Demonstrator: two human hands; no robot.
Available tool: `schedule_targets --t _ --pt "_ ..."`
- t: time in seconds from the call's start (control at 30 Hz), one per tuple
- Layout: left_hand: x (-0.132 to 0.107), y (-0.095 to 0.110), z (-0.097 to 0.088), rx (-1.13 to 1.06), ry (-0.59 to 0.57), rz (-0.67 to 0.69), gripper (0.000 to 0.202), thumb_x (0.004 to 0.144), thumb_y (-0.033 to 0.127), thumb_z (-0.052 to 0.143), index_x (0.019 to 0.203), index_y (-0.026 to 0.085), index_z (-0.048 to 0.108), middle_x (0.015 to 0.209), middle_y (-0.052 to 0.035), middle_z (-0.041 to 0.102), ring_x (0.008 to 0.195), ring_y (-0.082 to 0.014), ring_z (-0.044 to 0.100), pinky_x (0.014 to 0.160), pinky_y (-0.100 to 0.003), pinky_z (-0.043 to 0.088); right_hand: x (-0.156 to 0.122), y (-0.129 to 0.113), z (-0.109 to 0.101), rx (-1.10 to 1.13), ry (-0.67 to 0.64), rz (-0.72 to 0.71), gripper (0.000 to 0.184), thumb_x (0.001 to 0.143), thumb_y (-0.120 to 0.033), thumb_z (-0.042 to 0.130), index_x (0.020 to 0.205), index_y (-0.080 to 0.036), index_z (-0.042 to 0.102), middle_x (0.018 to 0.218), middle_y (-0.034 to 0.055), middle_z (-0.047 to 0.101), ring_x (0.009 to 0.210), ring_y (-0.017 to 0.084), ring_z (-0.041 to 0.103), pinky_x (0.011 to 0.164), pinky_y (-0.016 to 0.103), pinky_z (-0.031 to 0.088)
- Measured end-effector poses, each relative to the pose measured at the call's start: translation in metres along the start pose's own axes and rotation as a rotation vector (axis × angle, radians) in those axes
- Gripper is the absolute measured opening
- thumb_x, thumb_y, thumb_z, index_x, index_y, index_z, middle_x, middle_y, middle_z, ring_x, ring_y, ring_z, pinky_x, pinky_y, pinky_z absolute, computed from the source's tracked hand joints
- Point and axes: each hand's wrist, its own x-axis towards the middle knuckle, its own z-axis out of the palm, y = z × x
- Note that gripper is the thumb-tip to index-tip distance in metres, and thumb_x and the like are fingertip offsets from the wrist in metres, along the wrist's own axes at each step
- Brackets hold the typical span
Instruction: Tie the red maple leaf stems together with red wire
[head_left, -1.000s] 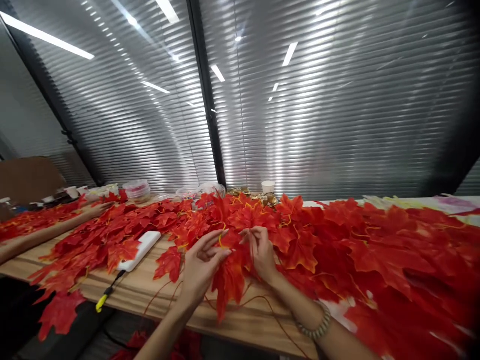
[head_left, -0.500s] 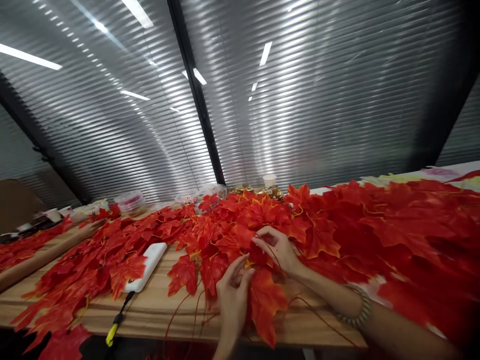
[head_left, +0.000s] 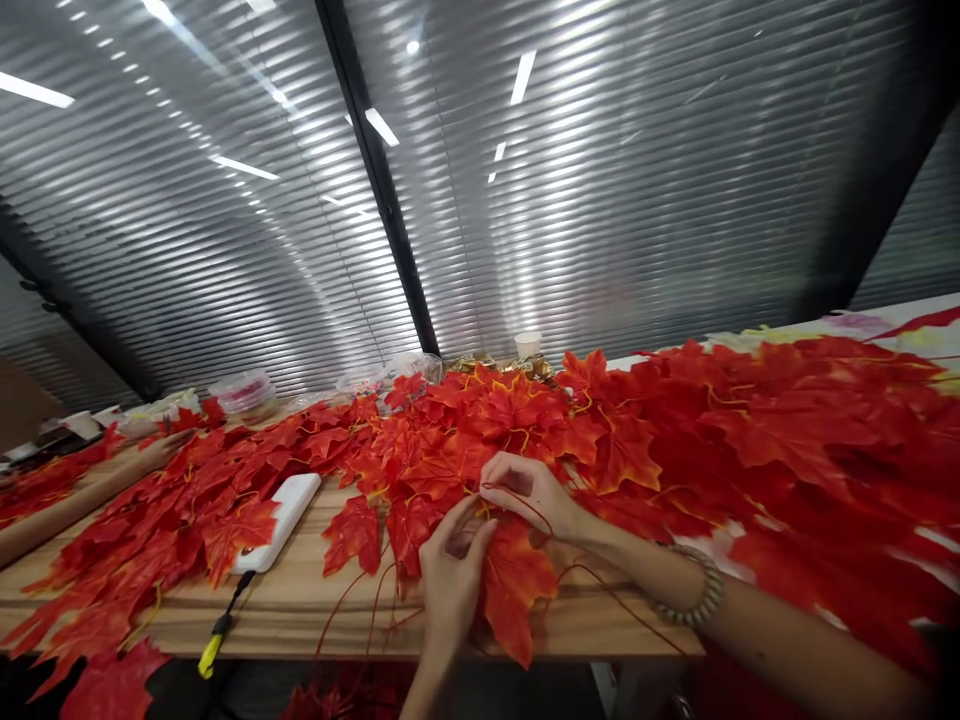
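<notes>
My left hand point(head_left: 452, 577) is closed in a pinch on the stem end of a red artificial maple leaf point(head_left: 516, 585) that lies at the near edge of the wooden table point(head_left: 300, 600). My right hand point(head_left: 527, 490), with a bead bracelet point(head_left: 694, 600) on its wrist, pinches a thin red string point(head_left: 600, 585) just above the same leaf. The string trails off over the table edge. A deep pile of red maple leaves point(head_left: 750, 440) covers the table behind and to the right of both hands.
A white power bank point(head_left: 279, 518) with a black and yellow cable point(head_left: 214, 645) lies left of my hands. Clear plastic tubs point(head_left: 244, 393) and a white cup point(head_left: 528, 344) stand at the back by the blinds. Another person's forearm point(head_left: 67, 505) rests at far left.
The view has swung left and tilted. My left hand came in toward the right hand and closed on the leaf's stem; the right hand stayed pinched on the string.
</notes>
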Motion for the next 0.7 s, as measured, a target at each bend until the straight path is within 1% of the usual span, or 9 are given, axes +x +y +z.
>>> schedule_targets --t 0.1,0.23,0.37,0.5,0.7 --pt "-0.0002 0.0007 0.0003 -0.010 -0.014 -0.011 0.039 0.067 0.025 0.066 0.104 0.014 0.059 0.104 -0.0107 0.064 0.090 -0.0221 0.063 0.081 -0.032 0.051 0.0017 0.0015 -0.0025 -0.017 -0.016 -0.020 0.017 0.072 -0.032 0.062 0.069 -0.017 0.056 0.075 0.0017 0.054 0.069 0.012 0.052 0.063 0.025 0.045" --pt "-0.0004 0.0020 0.0011 -0.049 -0.025 -0.017 0.038 0.067 0.023 0.066 0.104 0.014 0.059 0.103 -0.0098 0.065 0.096 -0.0223 0.060 0.083 -0.031 0.050 0.0017 -0.0001 -0.0033 -0.022 -0.056 0.041 0.019 0.071 -0.033 0.063 0.069 -0.016 0.057 0.072 0.0012 0.055 0.066 0.012 0.052 0.061 0.025 0.044" --pt "-0.0007 0.0040 0.0019 -0.057 -0.011 -0.029 0.038 0.066 0.023 0.067 0.103 0.014 0.060 0.102 -0.0096 0.065 0.094 -0.0215 0.061 0.082 -0.030 0.051 0.0008 0.0025 -0.0032 0.019 -0.050 0.098 0.018 0.070 -0.033 0.064 0.070 -0.016 0.059 0.071 0.0012 0.058 0.063 0.012 0.054 0.060 0.025 0.045" --pt "-0.0012 0.0062 0.0023 -0.042 0.004 -0.040 0.038 0.066 0.024 0.067 0.102 0.014 0.060 0.102 -0.0100 0.065 0.090 -0.0208 0.063 0.080 -0.029 0.051 0.0015 0.0077 -0.0045 0.032 -0.009 0.080 0.017 0.069 -0.032 0.065 0.068 -0.016 0.060 0.073 0.0020 0.060 0.066 0.012 0.056 0.062 0.025 0.045" --pt "-0.0012 0.0054 0.0019 -0.061 -0.013 -0.036 0.039 0.066 0.025 0.066 0.103 0.013 0.060 0.105 -0.0120 0.064 0.097 -0.0237 0.059 0.081 -0.031 0.051 0.0014 0.0086 -0.0056 0.013 -0.023 0.054 0.016 0.070 -0.031 0.064 0.069 -0.015 0.061 0.073 0.0025 0.060 0.065 0.012 0.056 0.060 0.025 0.046"
